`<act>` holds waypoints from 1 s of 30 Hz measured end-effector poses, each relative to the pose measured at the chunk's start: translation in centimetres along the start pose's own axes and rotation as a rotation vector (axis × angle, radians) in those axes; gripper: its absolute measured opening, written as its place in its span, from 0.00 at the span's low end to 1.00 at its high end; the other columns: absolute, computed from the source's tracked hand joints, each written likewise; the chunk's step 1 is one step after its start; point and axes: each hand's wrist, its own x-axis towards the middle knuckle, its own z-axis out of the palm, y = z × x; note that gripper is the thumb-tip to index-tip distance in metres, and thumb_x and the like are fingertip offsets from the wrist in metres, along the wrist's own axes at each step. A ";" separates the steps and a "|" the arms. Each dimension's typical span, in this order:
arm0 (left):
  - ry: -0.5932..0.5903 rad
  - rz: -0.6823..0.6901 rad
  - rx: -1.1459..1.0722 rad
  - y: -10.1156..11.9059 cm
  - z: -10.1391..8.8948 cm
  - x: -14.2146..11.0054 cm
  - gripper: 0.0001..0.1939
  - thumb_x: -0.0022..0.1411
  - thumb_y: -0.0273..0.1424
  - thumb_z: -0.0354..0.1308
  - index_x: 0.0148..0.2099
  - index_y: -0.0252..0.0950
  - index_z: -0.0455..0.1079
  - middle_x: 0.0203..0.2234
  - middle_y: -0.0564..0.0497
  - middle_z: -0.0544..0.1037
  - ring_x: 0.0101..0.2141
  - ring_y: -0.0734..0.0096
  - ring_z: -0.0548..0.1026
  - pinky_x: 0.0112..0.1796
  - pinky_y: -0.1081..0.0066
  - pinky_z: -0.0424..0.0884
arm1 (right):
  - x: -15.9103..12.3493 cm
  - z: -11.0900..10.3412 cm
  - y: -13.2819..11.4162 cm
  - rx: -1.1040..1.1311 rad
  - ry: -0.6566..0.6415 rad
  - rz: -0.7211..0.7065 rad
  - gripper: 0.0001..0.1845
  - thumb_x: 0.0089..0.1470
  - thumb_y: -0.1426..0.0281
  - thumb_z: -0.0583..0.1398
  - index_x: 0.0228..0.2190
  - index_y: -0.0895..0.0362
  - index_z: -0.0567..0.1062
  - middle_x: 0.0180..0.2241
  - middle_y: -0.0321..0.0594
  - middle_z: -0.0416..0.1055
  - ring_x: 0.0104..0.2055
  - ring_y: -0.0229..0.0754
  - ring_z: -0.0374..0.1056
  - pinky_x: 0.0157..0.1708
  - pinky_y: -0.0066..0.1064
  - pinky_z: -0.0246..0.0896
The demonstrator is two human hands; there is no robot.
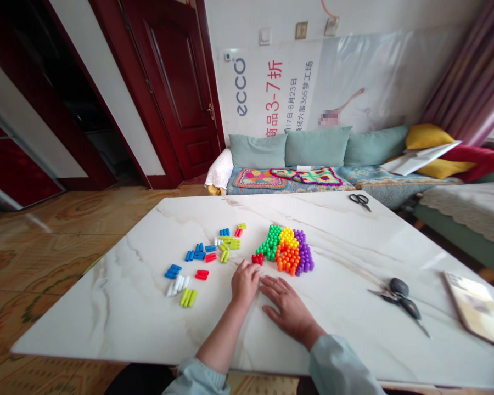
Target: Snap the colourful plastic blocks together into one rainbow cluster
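Observation:
My left hand (245, 281) rests on the table with its fingers bent and pressed together, beside a small cluster of red pegs (257, 258). What lies under its fingertips, if anything, is hidden. Flat on the marble surface, my right hand (287, 308) has its fingers stretched toward the left hand and holds nothing. Just beyond the hands stand grouped upright pegs: green (271, 239), yellow (288, 237), orange (288, 259) and purple (304, 255). To the left lie small tube-like pieces in blue (173, 271), white (178, 285), lime (188, 297) and red (202, 275).
On the white marble-patterned table (123, 323), black-handled scissors (403, 300) lie at the right, near a pale flat booklet or box (477, 307). Smaller scissors (359, 201) are by the far edge. Behind the table stands a sofa (253, 186) with cushions.

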 end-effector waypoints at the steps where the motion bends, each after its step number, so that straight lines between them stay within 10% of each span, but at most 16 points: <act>1: -0.014 0.015 0.008 0.0 0.0 0.1 0.13 0.61 0.24 0.54 0.45 0.43 0.74 0.38 0.51 0.73 0.39 0.68 0.72 0.40 0.70 0.68 | 0.0 0.0 0.0 0.001 0.002 0.000 0.28 0.56 0.62 0.55 0.58 0.53 0.64 0.63 0.42 0.55 0.65 0.47 0.50 0.64 0.47 0.43; 19: -0.092 0.094 -0.084 -0.1 -1.2 -1.2 0.21 0.58 0.19 0.51 0.50 0.43 0.71 0.46 0.48 0.72 0.47 0.65 0.69 0.49 0.65 0.68 | 0.0 0.6 0.8 -0.009 0.027 -0.045 0.26 0.58 0.62 0.54 0.57 0.53 0.66 0.62 0.44 0.57 0.64 0.48 0.51 0.63 0.49 0.46; 24: 0.000 0.132 -0.030 -2.6 -5.9 -4.5 0.20 0.59 0.21 0.51 0.50 0.43 0.71 0.49 0.47 0.70 0.51 0.63 0.67 0.53 0.61 0.65 | -0.1 1.0 1.2 -0.023 0.056 -0.064 0.25 0.60 0.60 0.52 0.56 0.53 0.67 0.62 0.44 0.58 0.64 0.49 0.52 0.62 0.50 0.48; 30: 0.295 -0.147 0.335 -9.0 -12.4 -6.9 0.30 0.56 0.33 0.60 0.60 0.40 0.61 0.60 0.41 0.58 0.60 0.46 0.55 0.58 0.46 0.54 | -0.1 1.4 1.6 -0.031 0.083 -0.076 0.25 0.60 0.59 0.51 0.56 0.52 0.67 0.62 0.43 0.58 0.64 0.49 0.53 0.61 0.50 0.49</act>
